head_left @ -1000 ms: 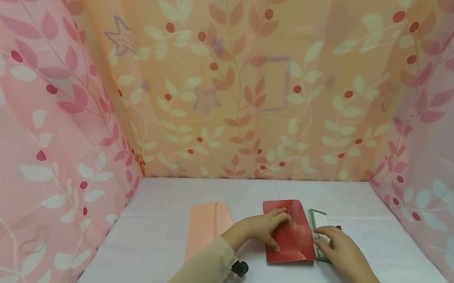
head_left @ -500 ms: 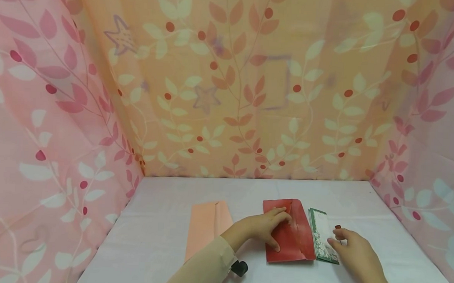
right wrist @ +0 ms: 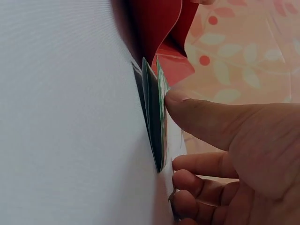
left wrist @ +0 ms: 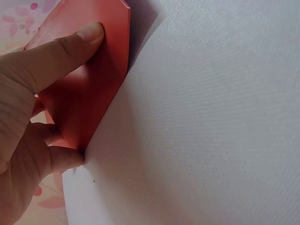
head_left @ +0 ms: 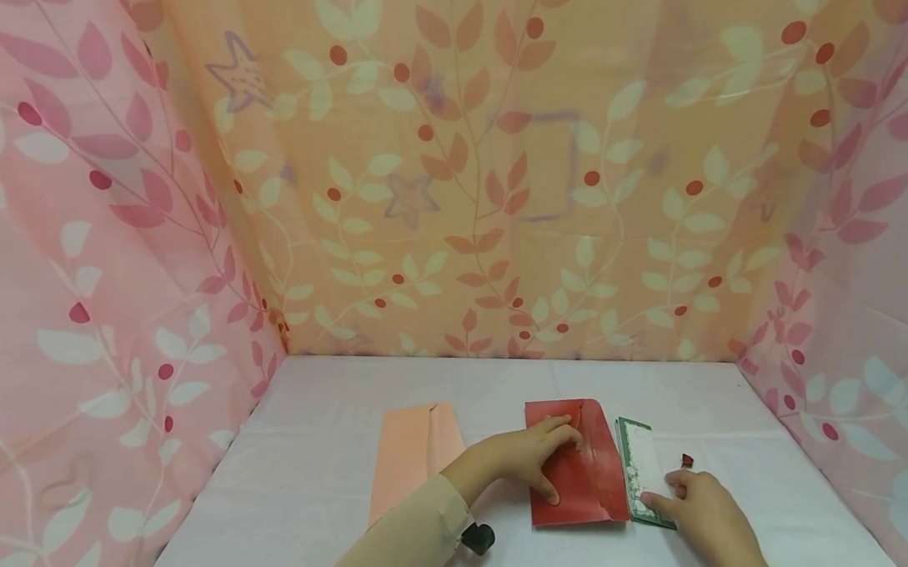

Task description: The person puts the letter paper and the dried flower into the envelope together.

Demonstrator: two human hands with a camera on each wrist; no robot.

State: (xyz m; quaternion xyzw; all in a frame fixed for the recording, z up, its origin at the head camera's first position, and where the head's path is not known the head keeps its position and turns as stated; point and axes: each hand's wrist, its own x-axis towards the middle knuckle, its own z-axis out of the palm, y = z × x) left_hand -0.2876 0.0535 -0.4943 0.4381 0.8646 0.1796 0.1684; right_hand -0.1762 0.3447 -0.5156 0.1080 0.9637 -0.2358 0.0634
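One peach envelope and one red envelope lie on one tabletop. My left hand, fingers spread, presses the red envelope. My right hand, thumb and bent fingers apart, touches one green-bordered folded card alongside; one dark-red piece lies near.

Observe the folded green-and-white paper card, its panels gaping. Your right hand touches its outer face with the thumb, fingers bent beside it. The red paper envelope lies near its gaping end.
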